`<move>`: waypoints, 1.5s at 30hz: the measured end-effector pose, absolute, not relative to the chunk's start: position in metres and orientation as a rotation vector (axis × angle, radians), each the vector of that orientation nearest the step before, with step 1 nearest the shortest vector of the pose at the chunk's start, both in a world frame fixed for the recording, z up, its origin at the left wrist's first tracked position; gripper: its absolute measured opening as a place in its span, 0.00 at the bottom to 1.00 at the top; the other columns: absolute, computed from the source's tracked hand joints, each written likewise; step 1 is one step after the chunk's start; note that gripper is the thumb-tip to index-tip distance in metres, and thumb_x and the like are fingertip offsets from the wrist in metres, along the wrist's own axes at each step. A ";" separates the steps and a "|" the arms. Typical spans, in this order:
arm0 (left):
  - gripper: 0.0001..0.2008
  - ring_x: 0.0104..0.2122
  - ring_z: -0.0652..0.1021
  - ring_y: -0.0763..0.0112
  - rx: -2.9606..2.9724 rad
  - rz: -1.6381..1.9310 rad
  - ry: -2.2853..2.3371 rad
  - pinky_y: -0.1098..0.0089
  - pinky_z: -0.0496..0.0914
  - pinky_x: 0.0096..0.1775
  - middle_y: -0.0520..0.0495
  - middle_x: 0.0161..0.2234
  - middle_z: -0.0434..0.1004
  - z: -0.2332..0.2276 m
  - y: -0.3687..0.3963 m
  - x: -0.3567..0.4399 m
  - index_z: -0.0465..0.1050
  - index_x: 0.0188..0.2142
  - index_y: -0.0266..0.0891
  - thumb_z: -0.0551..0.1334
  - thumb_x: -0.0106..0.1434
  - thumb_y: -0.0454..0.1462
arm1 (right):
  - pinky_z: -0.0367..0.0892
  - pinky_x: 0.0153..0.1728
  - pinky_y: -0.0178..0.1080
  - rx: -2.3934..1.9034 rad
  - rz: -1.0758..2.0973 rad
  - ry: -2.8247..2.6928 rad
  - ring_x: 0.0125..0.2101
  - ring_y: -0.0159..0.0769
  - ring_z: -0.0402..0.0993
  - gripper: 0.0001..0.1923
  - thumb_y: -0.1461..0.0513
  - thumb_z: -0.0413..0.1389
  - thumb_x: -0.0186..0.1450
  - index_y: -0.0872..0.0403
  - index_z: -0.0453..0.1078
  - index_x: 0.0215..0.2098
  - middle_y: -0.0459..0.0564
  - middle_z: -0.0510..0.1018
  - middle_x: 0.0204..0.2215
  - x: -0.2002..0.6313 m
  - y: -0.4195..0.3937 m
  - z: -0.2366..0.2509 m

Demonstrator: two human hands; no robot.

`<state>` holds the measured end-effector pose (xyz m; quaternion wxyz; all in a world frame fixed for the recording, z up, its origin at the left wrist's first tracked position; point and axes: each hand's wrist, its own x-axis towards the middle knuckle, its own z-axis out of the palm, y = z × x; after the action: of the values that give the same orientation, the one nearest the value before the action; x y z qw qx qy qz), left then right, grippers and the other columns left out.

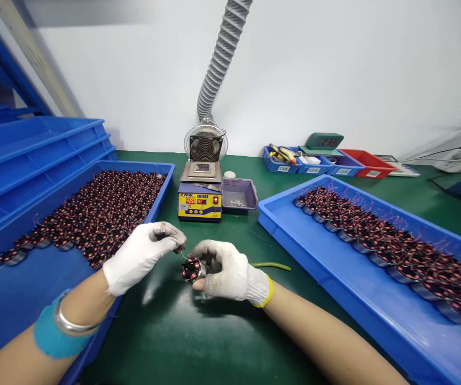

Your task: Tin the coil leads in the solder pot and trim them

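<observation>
- Your right hand (230,272), in a white knit glove, has its fingers curled tight around a small round copper-wound coil in a metal ring (191,269), low in the middle of the green table mat (198,342).
- Your left hand (140,255), gloved the same, sits at ten o'clock from the coil, thumb and forefinger pinched together on a thin wire lead (181,251) rising from it.
- At nine o'clock lies a blue plastic tray of the same coils (22,289); at three o'clock a second blue tray, its coils set in rows (318,267).
- At twelve o'clock stands a blue-and-yellow solder pot with a red display (200,200), a small fan (205,144) behind it under a grey ribbed hose (218,64).
</observation>
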<state>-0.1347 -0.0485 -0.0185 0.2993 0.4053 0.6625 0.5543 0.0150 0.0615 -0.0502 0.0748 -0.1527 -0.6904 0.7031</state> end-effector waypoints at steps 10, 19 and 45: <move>0.14 0.26 0.73 0.72 0.865 1.654 1.638 0.70 0.67 0.29 0.49 0.26 0.74 -0.017 -0.053 -0.144 0.72 0.28 0.36 0.64 0.54 0.46 | 0.65 0.28 0.33 -0.431 1.984 -2.062 0.26 0.28 0.67 0.20 0.67 0.64 0.40 0.57 0.68 0.33 0.43 0.72 0.25 0.014 0.064 -0.054; 0.18 0.21 0.67 0.76 0.908 1.268 1.837 0.73 0.62 0.25 0.55 0.19 0.67 -0.015 -0.048 -0.129 0.67 0.24 0.38 0.62 0.53 0.51 | 0.66 0.33 0.35 -0.493 1.687 -2.195 0.29 0.30 0.68 0.19 0.64 0.64 0.43 0.56 0.68 0.34 0.45 0.73 0.29 0.013 0.071 -0.051; 0.14 0.20 0.69 0.72 1.062 1.235 1.951 0.72 0.65 0.25 0.52 0.18 0.70 -0.013 -0.052 -0.150 0.70 0.21 0.38 0.64 0.51 0.47 | 0.69 0.35 0.37 -0.521 1.770 -1.997 0.30 0.31 0.71 0.20 0.62 0.64 0.46 0.56 0.67 0.36 0.47 0.75 0.31 0.011 0.075 -0.062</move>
<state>-0.1504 -0.0519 -0.0126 0.2955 0.3994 0.7332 0.4642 0.0111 0.0753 -0.0619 0.2099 -0.1875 -0.7182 0.6364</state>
